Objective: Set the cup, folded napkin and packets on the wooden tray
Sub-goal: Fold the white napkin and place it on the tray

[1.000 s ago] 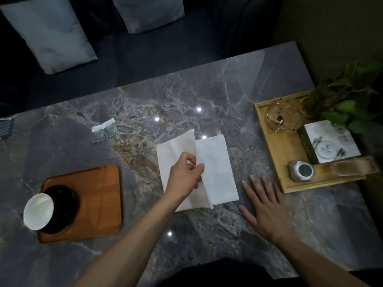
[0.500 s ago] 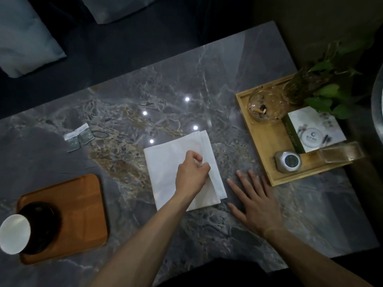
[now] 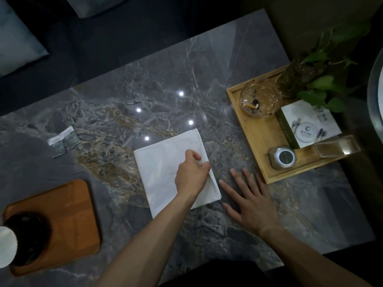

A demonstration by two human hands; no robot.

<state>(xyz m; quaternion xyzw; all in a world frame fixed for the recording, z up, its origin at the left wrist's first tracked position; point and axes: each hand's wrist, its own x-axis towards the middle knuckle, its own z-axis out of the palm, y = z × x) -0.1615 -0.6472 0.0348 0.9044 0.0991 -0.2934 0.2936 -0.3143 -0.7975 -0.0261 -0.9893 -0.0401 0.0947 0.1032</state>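
A white napkin (image 3: 161, 166), folded in half, lies on the grey marble table (image 3: 207, 69) in the middle. My left hand (image 3: 191, 174) rests on its right half and pinches the layered right edge. Just right of the napkin, my right hand (image 3: 250, 200) lies flat on the table with fingers spread, holding nothing. Two small grey packets (image 3: 63, 141) lie on the table at the left. The brown wooden tray (image 3: 68, 208) sits at the lower left. On its left end stands a white cup (image 3: 6, 246) on a dark saucer (image 3: 29, 235), partly cut off by the frame.
A light wooden tray (image 3: 259, 141) at the right holds a glass ashtray (image 3: 260, 99), a white booklet (image 3: 310, 123), a round silver device (image 3: 283, 157), a clear box (image 3: 335, 146) and a potted plant (image 3: 310, 69). A dark sofa with grey cushions (image 3: 18, 44) runs behind the table.
My left hand has folded the napkin's left half over onto the right half and now holds the right edge. My right hand has stayed flat beside it. The view shifted right.
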